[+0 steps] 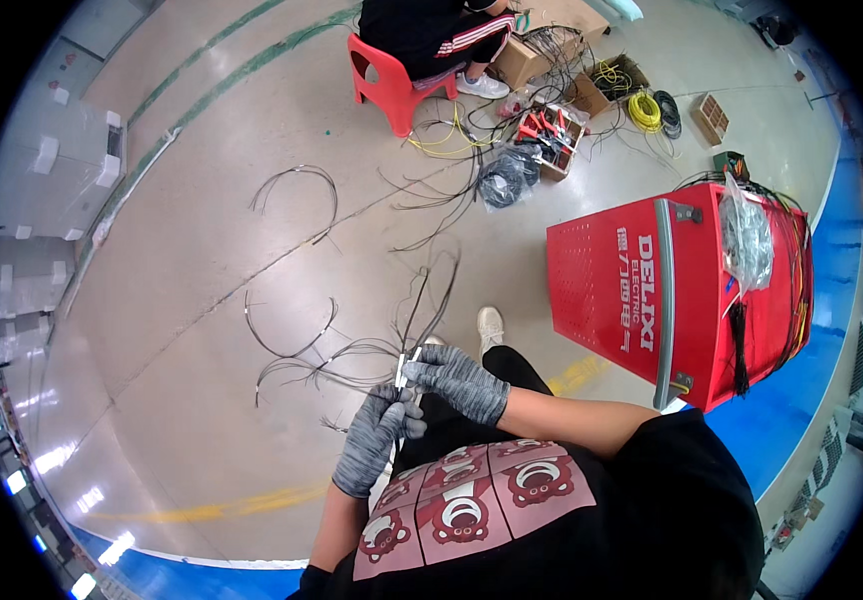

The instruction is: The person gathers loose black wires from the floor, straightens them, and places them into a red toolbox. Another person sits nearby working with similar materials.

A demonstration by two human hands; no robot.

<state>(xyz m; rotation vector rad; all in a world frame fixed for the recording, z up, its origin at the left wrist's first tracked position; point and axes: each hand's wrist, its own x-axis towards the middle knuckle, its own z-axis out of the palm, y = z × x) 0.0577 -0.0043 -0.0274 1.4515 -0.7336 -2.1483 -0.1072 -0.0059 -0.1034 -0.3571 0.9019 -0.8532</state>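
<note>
In front of my body, both hands wear grey knitted gloves and are closed on a bundle of thin black wires [430,322]. My left hand [377,442] grips the bundle low down, its fingers curled round it. Just above and to the right, my right hand [457,382] pinches the bundle beside a white strip [402,370], which looks like a label or sleeve. From the hands the wires fan out upward and to the left, with loose curved ends. How the fingertips meet the strip is too small to tell.
Right of me stands a red metal cabinet [602,280] with wires and a clear plastic bag [747,240] on top. Black wire lengths [297,170] lie on the floor. Farther off, a person sits on a red stool [392,85] near boxes, a tool crate [552,140] and yellow wire coils [644,110].
</note>
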